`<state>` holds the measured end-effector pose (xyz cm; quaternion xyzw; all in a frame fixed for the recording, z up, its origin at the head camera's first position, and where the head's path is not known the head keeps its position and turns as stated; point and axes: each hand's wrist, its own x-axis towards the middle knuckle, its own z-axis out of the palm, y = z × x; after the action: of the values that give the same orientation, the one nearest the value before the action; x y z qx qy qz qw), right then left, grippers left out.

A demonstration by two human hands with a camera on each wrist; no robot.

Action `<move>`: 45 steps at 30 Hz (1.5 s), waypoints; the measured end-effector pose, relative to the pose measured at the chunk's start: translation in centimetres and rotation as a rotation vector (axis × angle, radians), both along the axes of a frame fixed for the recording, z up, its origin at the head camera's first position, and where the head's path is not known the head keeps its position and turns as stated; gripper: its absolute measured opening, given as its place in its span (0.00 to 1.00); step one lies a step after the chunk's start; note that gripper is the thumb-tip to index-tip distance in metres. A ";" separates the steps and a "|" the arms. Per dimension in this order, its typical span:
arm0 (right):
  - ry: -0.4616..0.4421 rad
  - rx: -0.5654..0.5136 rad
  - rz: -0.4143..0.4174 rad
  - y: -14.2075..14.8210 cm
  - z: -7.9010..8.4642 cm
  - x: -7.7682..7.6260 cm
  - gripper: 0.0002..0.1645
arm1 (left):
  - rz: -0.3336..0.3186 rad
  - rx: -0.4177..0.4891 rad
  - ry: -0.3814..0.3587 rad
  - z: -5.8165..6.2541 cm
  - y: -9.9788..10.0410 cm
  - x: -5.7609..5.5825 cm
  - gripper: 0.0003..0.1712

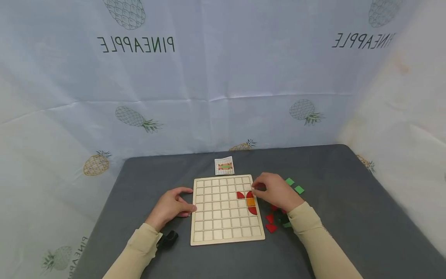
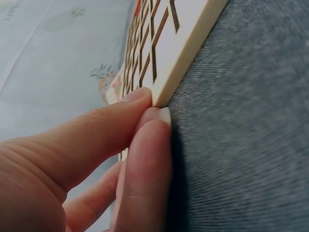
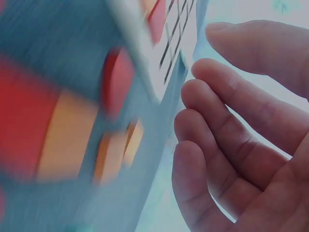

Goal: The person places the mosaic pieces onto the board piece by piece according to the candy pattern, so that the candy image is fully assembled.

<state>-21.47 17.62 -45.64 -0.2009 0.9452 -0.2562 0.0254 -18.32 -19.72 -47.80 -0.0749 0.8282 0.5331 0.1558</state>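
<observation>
A square wooden grid board lies on the grey table. My left hand pinches its left edge; in the left wrist view the thumb rests on top and a finger lies against the edge. On the board's right side sit an orange square, a red quarter-circle to its upper left, and red rounded pieces above and below the orange. Over the right edge hovers my right hand. In the right wrist view its fingers are loosely bent, thumb apart, with nothing held between them.
A small pattern card lies behind the board. Right of the board are loose red pieces and green squares, partly hidden by the right arm. Orange pieces show blurred in the right wrist view. A pineapple-print curtain hangs behind.
</observation>
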 end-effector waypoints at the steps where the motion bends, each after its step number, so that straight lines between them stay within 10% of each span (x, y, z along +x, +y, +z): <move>1: 0.002 0.001 -0.017 0.7 0.0 0.0 0.08 | -0.002 -0.006 -0.005 0.1 -0.1 0.0 0.42; 19: -0.055 -0.015 -0.267 11.9 -1.1 0.4 0.15 | -0.032 -0.034 -0.057 0.8 -1.4 -0.7 0.42; 45: -0.164 0.057 -0.303 13.1 -1.0 0.9 0.17 | -0.026 -0.020 -0.038 0.6 -0.1 -0.6 0.41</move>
<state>-20.62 30.77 -46.68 -0.0337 0.9662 -0.2459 0.0693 -18.89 -19.87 -47.24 -0.0755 0.8312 0.5214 0.1777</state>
